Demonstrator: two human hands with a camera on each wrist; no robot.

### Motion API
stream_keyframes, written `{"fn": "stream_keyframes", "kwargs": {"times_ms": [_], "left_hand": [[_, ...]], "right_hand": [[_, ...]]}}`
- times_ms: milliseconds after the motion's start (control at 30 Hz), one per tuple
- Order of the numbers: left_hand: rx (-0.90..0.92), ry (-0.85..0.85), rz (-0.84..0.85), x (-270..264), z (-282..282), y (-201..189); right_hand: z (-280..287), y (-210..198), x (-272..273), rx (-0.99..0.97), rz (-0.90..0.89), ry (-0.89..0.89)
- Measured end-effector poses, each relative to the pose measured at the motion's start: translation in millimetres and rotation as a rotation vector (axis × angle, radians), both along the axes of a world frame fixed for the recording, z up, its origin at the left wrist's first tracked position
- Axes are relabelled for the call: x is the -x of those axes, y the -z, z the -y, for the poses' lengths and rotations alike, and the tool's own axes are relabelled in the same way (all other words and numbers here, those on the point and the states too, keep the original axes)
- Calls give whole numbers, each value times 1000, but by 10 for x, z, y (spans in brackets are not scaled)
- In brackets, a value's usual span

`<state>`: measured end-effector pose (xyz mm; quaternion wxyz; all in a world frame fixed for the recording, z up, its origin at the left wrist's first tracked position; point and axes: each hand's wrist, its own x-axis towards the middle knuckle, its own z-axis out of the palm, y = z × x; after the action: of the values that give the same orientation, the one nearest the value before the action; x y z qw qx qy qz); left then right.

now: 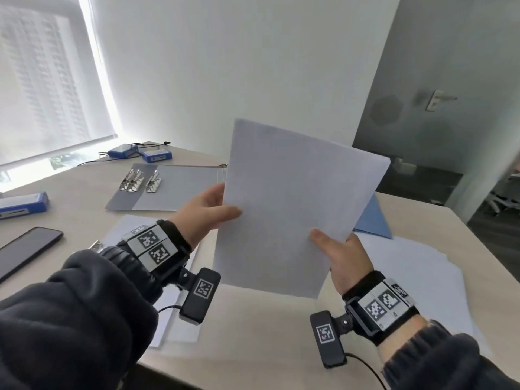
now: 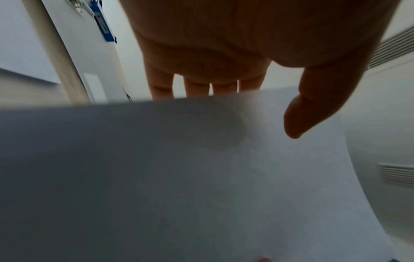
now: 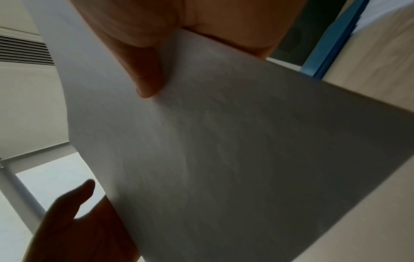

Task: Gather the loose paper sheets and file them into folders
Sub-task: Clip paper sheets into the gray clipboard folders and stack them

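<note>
Nearest the lens, dark jacket sleeves (image 1: 84, 319) and the two wrist cameras, the left one (image 1: 200, 295) hanging under the left wrist. Sweeping from the left: a black phone (image 1: 26, 250) lies flat on the beige table (image 1: 253, 333), a blue device (image 1: 22, 205) behind it. Further back, an open grey folder (image 1: 168, 188) lies flat with its silver clips (image 1: 139, 181) exposed, and two more blue devices (image 1: 140, 152) sit by the window.

The left hand (image 1: 205, 213) pinches the white paper stack (image 1: 292, 209) at its left edge, thumb (image 2: 313, 106) on the near face, fingers (image 2: 161, 85) behind. The stack is held up in the air, above the table, tilted. The right hand (image 1: 342, 256) grips its lower right edge, thumb (image 3: 143, 70) pressed on the front.

Loose white sheets (image 1: 408, 277) are spread on the table at the right, with a blue folder (image 1: 374, 218) lying just behind them.
</note>
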<state>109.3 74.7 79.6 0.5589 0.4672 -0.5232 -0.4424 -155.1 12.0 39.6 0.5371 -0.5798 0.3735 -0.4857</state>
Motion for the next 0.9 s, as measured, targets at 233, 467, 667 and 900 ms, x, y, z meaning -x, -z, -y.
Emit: {"fn": "stream_keyframes", "kwargs": {"times_ms": [233,467,667,900], "left_hand": [[-43,-196,-115,23,-48,391],[-65,-264,-167,51,-8,387],[-298,-167,-108,-56,-19,465],[-660,-177,60,-228,30,715]], "right_hand": [[-49,181,-141,-68,-36,-105],[-1,35,-131,-46,-43,-95],[224,-112,-129,-50,-229,48],[244,309,-181,-384,-504,-73]]}}
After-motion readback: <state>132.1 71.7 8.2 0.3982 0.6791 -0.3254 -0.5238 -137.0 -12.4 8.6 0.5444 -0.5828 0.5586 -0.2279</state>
